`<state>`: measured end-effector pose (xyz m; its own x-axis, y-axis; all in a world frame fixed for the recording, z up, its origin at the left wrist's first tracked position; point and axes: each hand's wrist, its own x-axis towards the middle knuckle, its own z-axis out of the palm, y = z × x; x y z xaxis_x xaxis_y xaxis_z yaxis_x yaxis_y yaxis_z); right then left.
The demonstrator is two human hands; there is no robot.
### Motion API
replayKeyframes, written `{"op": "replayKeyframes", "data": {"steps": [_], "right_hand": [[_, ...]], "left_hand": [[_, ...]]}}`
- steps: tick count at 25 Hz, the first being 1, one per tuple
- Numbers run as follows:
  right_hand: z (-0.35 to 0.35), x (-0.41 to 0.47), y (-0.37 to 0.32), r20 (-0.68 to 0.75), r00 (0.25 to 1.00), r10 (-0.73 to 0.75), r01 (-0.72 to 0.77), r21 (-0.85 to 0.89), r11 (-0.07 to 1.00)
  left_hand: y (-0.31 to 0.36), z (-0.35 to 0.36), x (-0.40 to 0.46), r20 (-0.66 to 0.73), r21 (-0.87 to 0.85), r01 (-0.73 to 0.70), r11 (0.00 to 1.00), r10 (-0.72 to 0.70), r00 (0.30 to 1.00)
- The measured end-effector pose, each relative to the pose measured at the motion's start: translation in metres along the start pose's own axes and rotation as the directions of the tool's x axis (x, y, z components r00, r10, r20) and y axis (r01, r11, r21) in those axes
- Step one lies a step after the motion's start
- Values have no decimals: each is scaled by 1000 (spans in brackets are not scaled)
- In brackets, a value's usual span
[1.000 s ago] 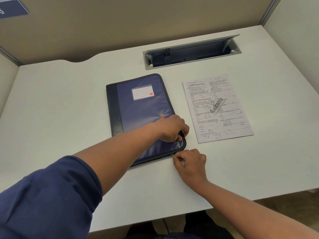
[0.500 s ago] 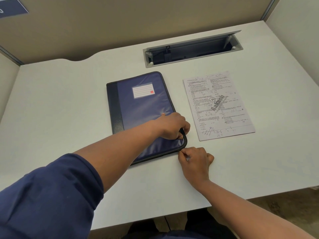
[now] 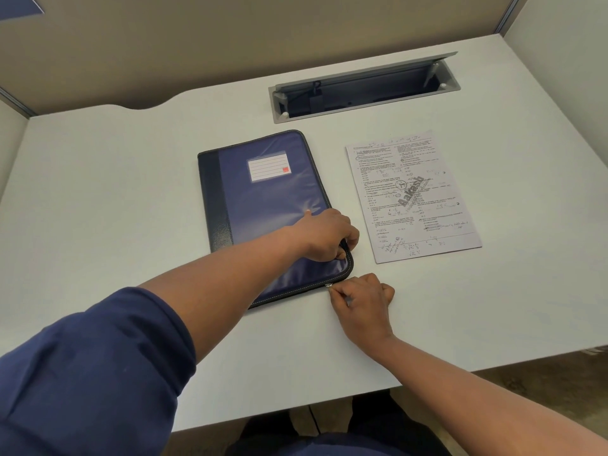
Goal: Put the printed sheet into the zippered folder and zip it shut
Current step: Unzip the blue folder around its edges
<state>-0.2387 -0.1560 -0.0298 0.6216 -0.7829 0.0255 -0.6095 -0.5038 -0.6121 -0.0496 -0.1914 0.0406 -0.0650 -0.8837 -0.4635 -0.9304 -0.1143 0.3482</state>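
A dark blue zippered folder (image 3: 263, 199) with a white label lies closed and flat in the middle of the white desk (image 3: 98, 225). My left hand (image 3: 325, 236) presses on its near right corner, fingers curled over the right edge. Just below that corner, my right hand (image 3: 362, 299) pinches the small metal zipper pull (image 3: 328, 286) at the folder's near edge. The printed sheet (image 3: 411, 195) lies flat on the desk to the right of the folder, apart from both hands.
An open grey cable hatch (image 3: 362, 90) is set into the desk behind the folder and sheet. Beige partition walls (image 3: 230, 37) enclose the desk at the back and sides. The desk's front edge runs close under my right forearm.
My right hand went a little to the right along the folder's near edge, then came back left to the zipper pull. My left hand stayed on the corner.
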Motion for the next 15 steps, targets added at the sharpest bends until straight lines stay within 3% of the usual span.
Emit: {"op": "replayKeyframes", "data": {"steps": [9, 12, 15], "right_hand": [[3, 4, 0, 61, 998, -22, 24, -19, 1000], [3, 5, 1, 74, 997, -4, 6, -34, 999], [-1, 7, 5, 95, 995, -2, 5, -26, 1000]], "left_hand": [[-5, 2, -4, -14, -30, -23, 999, 23, 1000], [-11, 13, -20, -133, -43, -45, 998, 39, 990], [-16, 34, -45, -316, -182, -25, 983, -34, 948]]}}
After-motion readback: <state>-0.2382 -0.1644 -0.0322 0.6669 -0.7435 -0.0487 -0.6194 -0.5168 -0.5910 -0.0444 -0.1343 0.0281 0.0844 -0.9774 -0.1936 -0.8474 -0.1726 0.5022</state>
